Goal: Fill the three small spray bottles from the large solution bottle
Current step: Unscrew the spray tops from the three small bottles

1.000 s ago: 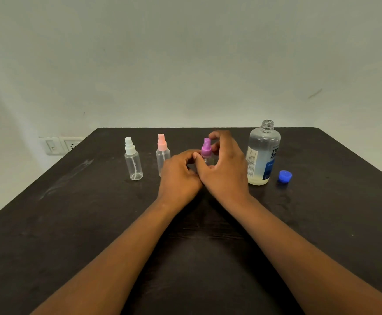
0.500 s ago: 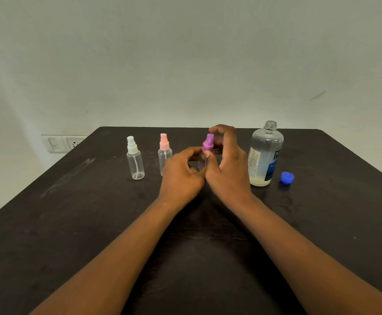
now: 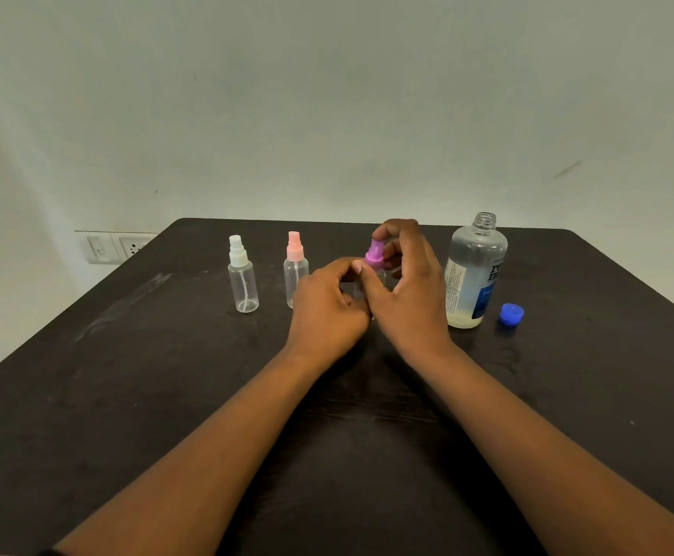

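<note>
Three small clear spray bottles stand in a row on the dark table [image 3: 127, 395]. The white-topped bottle [image 3: 243, 280] is at the left, the pink-topped bottle [image 3: 295, 270] beside it. My left hand [image 3: 327, 311] grips the body of the purple-topped bottle [image 3: 375, 254], which is mostly hidden. My right hand [image 3: 407, 286] pinches its purple spray top with thumb and fingers. The large solution bottle [image 3: 473, 274] stands uncapped to the right, with liquid in it. Its blue cap [image 3: 510, 315] lies on the table beside it.
A pale wall rises behind the table's far edge. A switch and socket plate [image 3: 115, 247] is on the wall at the left. Both forearms reach across the table's middle.
The purple top has risen slightly with my right fingers curling over it. My left hand keeps its grip on the bottle body.
</note>
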A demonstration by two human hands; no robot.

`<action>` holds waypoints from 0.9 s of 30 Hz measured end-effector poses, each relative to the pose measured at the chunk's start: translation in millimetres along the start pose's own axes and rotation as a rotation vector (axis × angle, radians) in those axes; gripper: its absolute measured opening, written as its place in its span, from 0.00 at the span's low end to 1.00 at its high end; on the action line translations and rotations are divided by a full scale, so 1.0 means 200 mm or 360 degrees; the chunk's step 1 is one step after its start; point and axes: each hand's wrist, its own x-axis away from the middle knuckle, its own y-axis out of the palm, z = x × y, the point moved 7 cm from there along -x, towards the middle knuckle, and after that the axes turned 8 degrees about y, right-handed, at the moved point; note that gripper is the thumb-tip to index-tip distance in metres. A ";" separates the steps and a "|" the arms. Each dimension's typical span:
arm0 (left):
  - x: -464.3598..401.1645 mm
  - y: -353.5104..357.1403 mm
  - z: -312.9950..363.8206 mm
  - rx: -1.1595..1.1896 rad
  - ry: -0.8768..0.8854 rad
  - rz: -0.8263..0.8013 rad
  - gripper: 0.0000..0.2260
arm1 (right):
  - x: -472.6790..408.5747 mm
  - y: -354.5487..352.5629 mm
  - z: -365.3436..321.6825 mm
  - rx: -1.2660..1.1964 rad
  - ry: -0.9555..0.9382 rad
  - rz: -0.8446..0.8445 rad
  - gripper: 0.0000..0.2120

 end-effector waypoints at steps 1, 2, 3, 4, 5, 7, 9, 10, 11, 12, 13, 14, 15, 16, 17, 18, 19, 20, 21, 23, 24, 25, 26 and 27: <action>0.00 0.01 0.00 0.0020 0.0003 -0.0012 0.17 | 0.00 0.00 0.01 -0.0021 0.0023 0.0001 0.17; 0.00 0.01 0.00 0.0041 0.0002 -0.0021 0.18 | 0.00 0.00 0.01 -0.0055 0.0052 -0.0004 0.16; 0.00 0.01 0.00 0.0058 0.0003 -0.0028 0.18 | 0.00 0.00 0.02 -0.0096 0.0082 -0.0017 0.16; 0.00 0.02 0.01 0.0073 0.0008 -0.0033 0.18 | 0.00 0.00 0.03 -0.0140 0.0109 -0.0030 0.15; 0.00 0.02 0.01 0.0087 0.0016 -0.0035 0.18 | 0.00 0.00 0.03 -0.0187 0.0132 -0.0037 0.16; 0.00 0.01 0.00 0.0097 0.0020 -0.0031 0.19 | -0.01 -0.01 0.04 -0.0269 0.0162 -0.0035 0.16; 0.00 0.01 -0.01 0.0074 0.0011 -0.0028 0.18 | -0.01 -0.01 0.04 -0.0267 0.0193 -0.0045 0.17; 0.01 0.02 -0.01 0.0065 0.0008 -0.0029 0.17 | -0.02 -0.01 0.05 -0.0252 0.0211 -0.0050 0.19; 0.01 0.02 -0.01 0.0059 0.0008 -0.0028 0.16 | -0.02 0.00 0.06 -0.0251 0.0232 -0.0048 0.20; 0.00 0.02 -0.01 0.0050 0.0014 -0.0027 0.15 | -0.02 0.00 0.07 -0.0267 0.0257 -0.0040 0.20; 0.00 0.02 -0.01 0.0035 0.0024 -0.0027 0.15 | -0.03 -0.01 0.08 -0.0291 0.0281 -0.0029 0.20; 0.00 0.02 -0.01 0.0025 0.0034 -0.0026 0.15 | -0.03 -0.01 0.08 -0.0318 0.0301 -0.0023 0.19; 0.00 0.02 0.00 0.0030 0.0038 -0.0022 0.16 | -0.03 -0.01 0.09 -0.0346 0.0313 -0.0027 0.18; 0.00 0.02 0.00 0.0048 0.0037 -0.0017 0.16 | -0.03 -0.01 0.09 -0.0373 0.0317 -0.0041 0.17; 0.00 0.02 0.00 0.0066 0.0032 -0.0011 0.17 | -0.03 -0.01 0.08 -0.0396 0.0309 -0.0060 0.17; 0.00 0.02 -0.01 0.0078 0.0025 -0.0004 0.18 | -0.03 -0.01 0.07 -0.0412 0.0294 -0.0078 0.17; 0.00 0.02 -0.02 0.0082 0.0017 0.0001 0.18 | -0.03 -0.01 0.07 -0.0411 0.0278 -0.0094 0.18; 0.00 0.01 -0.02 0.0082 0.0008 0.0006 0.19 | -0.02 -0.01 0.06 -0.0391 0.0262 -0.0110 0.19; 0.00 0.01 -0.03 0.0080 -0.0002 0.0012 0.19 | -0.02 0.00 0.06 -0.0351 0.0247 -0.0126 0.20; 0.00 0.01 -0.03 0.0066 -0.0006 0.0015 0.18 | -0.02 0.01 0.06 -0.0269 0.0243 -0.0147 0.22; 0.00 0.01 -0.02 0.0051 0.0007 0.0009 0.17 | -0.02 0.01 0.06 -0.0253 0.0256 -0.0143 0.23; 0.00 0.01 -0.01 0.0033 0.0021 0.0004 0.17 | -0.02 0.01 0.07 -0.0249 0.0262 -0.0131 0.22; 0.01 0.01 0.00 0.0018 0.0028 0.0007 0.16 | -0.03 0.01 0.07 -0.0251 0.0252 -0.0116 0.22; 0.01 0.01 0.00 0.0013 0.0024 0.0019 0.16 | -0.03 0.00 0.06 -0.0251 0.0231 -0.0103 0.21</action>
